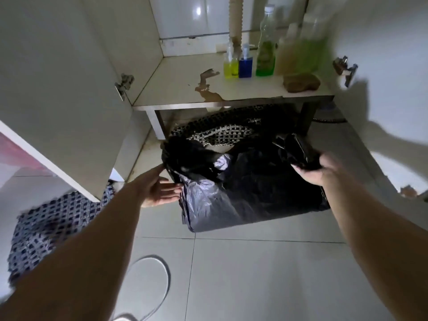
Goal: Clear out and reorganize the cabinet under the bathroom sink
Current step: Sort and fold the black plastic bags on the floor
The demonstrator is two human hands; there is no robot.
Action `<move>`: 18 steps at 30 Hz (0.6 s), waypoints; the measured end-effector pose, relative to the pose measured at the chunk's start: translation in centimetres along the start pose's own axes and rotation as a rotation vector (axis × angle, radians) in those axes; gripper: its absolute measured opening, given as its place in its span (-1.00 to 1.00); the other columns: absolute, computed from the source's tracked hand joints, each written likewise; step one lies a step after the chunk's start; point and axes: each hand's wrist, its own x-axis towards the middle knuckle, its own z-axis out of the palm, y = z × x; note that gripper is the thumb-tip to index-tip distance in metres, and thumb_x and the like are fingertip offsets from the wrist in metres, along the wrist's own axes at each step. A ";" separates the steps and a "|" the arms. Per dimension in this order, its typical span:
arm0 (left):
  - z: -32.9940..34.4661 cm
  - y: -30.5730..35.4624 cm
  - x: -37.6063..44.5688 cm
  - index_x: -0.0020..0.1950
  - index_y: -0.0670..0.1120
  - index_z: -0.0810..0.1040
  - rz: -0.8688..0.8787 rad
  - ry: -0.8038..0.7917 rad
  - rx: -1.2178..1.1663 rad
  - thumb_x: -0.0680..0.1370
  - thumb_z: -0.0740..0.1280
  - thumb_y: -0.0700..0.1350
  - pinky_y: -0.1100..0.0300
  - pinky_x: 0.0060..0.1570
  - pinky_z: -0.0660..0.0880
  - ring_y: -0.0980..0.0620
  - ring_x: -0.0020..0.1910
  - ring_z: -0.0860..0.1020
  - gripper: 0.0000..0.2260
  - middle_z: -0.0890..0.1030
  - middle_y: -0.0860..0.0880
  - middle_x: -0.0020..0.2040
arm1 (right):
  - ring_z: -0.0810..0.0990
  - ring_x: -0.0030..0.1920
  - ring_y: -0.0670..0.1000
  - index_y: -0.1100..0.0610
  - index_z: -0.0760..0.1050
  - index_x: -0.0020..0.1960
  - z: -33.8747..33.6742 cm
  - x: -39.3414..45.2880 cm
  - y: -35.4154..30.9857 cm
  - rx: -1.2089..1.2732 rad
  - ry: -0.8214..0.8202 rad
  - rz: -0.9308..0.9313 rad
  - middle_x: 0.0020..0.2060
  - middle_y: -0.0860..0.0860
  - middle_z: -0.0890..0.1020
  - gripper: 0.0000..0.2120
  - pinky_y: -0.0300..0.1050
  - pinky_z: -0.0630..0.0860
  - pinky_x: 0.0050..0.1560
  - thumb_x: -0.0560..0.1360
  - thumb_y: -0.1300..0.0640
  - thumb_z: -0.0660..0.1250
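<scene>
Two bare arms reach from the bottom of the frame toward a black plastic trash bag point(250, 193) that sits on the pale tiled floor point(243, 274) at the centre, just in front of the open cabinet point(176, 89). The left hand point(159, 188) lies at the bag's left edge with its fingers straight and spread, palm turned up, the fingertips touching the plastic. The right hand point(317, 170) at centre right has its fingers curled round a bunched fold of the bag's rim, gripping it.

The cabinet floor is a pale board, stained and peeling near its front edge. Toward its upper right stand a yellow liquid bottle point(231, 63), a blue liquid bottle point(245, 63) and a tall clear bottle with green liquid point(266, 52) in a row, just beside one another; further right are blurred bottles, one of them green point(308, 52). A brown sponge point(301, 81) lies near the board's right front corner. A corrugated drain pipe point(235, 17) comes down behind the bottles. The left half of the board is bare.

The left cabinet door point(58, 89) stands open at upper left, with a hinge point(124, 84) on its inner face; a second hinge point(345, 68) shows at upper right. Under the board, a black-and-white patterned mat point(220, 133) lies behind the bag. A blue patterned cloth point(46, 228) lies at lower left, and a white cable loop point(152, 286) rests on the tiles at the bottom. The floor in front of the bag is open tile.
</scene>
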 end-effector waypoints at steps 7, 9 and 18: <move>3.7 -6.2 3.8 0.40 -0.07 0.34 0.302 0.285 0.317 0.41 0.49 0.09 0.12 0.05 0.47 -0.11 0.18 0.51 -0.35 0.49 -0.08 0.23 | 0.51 0.21 0.06 0.20 0.23 0.44 -1.2 4.2 0.8 -0.428 -0.119 -0.077 0.31 0.16 0.45 -0.38 0.05 0.41 0.27 0.52 -0.12 0.27; 4.4 -8.5 5.4 0.27 -0.04 0.44 0.266 0.240 0.395 0.23 0.57 0.22 0.06 -0.02 0.58 -0.11 0.08 0.60 -0.28 0.60 -0.07 0.11 | 0.55 0.09 0.04 0.23 0.35 0.37 -2.8 4.8 1.7 -0.611 0.033 -0.289 0.28 0.17 0.50 -0.54 -0.04 0.44 0.16 0.55 0.04 0.29; 5.7 -10.1 8.3 0.29 -0.13 0.37 0.126 0.438 0.385 0.29 0.54 0.16 -0.06 0.09 0.54 -0.22 0.10 0.54 -0.29 0.56 -0.16 0.13 | 0.57 -0.10 0.19 0.16 0.51 -0.05 -11.9 8.4 3.9 -1.428 0.272 -0.459 -0.21 0.08 0.58 -0.73 -0.04 0.38 -0.15 0.47 -0.05 0.38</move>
